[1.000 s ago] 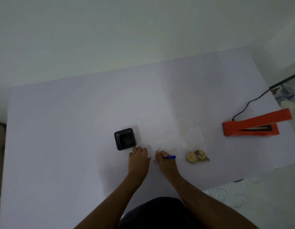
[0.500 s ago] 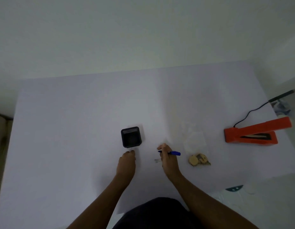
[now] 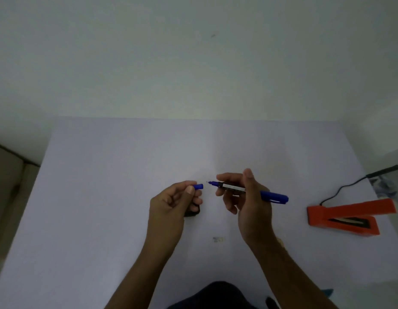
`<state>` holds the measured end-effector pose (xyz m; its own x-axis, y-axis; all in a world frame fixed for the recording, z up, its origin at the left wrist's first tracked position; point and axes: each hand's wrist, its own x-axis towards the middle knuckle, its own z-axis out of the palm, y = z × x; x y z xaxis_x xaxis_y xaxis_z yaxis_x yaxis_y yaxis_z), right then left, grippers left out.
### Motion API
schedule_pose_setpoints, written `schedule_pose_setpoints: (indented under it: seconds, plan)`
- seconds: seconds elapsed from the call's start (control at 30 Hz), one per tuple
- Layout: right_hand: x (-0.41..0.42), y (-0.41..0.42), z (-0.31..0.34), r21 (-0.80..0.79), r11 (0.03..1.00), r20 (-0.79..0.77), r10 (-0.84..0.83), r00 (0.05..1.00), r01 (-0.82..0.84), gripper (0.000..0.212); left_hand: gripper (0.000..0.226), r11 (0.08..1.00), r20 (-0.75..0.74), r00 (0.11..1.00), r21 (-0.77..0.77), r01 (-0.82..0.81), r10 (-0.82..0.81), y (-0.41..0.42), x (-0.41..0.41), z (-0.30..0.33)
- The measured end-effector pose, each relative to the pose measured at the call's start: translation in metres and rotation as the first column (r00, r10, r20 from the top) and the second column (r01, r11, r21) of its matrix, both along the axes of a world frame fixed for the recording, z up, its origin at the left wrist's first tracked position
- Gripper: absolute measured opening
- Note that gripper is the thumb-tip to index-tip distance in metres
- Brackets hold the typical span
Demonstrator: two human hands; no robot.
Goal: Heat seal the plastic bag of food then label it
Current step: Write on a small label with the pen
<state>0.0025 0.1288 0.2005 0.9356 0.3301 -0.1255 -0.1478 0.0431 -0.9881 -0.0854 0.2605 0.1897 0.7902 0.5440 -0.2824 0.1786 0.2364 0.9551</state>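
- Left hand (image 3: 171, 204) pinched the cap (image 3: 198, 186) between thumb and forefinger; other fingers curled loosely.
- Right hand (image 3: 245, 197) gripped the pen (image 3: 245, 190) around its barrel, nib pointing left at the cap, a small gap between nib and cap. Blue tail end stuck out right of the hand.
- Both hands hovered above the middle of the table (image 3: 104, 197), clear of its surface.
- Label (image 3: 217, 239), a small pale slip with faint blue marks, lay flat near the table's front edge, between our forearms. We couldn't read it.
- Sealer (image 3: 345, 216), orange, sat by the right edge with its arm raised and nothing in the gap; cord (image 3: 349, 186) ran off toward the far right corner.
- Black box (image 3: 192, 211) sat just behind the left hand, mostly hidden.
- Bag of food: not visible; possibly hidden behind the right forearm, can't tell. So the seal couldn't be checked.
- Our read: we were in the labelling step, pen either about to be capped or just uncapped; one frame doesn't settle which.
- If capping: line nib up with the cap mouth, push together, put the pen down.
- Then the label needs picking up off the table and pressing onto the bag. A thin slip lying flat will need a fingernail under one edge.
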Motion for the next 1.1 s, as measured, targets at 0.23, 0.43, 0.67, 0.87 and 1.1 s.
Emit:
schedule_pose_setpoints:
  seconds: [0.23,0.43,0.67,0.87,1.1]
  plan:
    - [0.004,0.013,0.046,-0.014,0.998,0.164,0.056,0.985,-0.055,0.045,0.031,1.000,0.077,0.997,-0.005,-0.007,0.008,0.013,0.002,0.040]
    - [0.006,0.019,0.046,-0.028,0.999,0.147,0.040,0.988,-0.036,0.047,0.029,1.000,0.078,0.997,0.015,0.009,-0.010,0.014,0.005,0.048]
    - [0.006,0.019,0.040,0.025,0.999,0.144,0.042,0.989,-0.046,0.043,0.023,0.996,0.060,0.995,0.052,0.070,-0.074,0.006,0.009,0.052]
    - [0.005,0.025,0.037,0.093,0.993,0.156,-0.088,0.984,0.074,0.042,0.025,0.992,0.047,0.995,0.096,0.082,-0.087,0.003,0.016,0.054]
    - [0.008,0.039,0.022,0.131,0.991,0.151,-0.044,0.988,0.024,0.042,0.033,0.992,-0.037,0.996,0.091,0.083,-0.080,0.013,0.019,0.047]
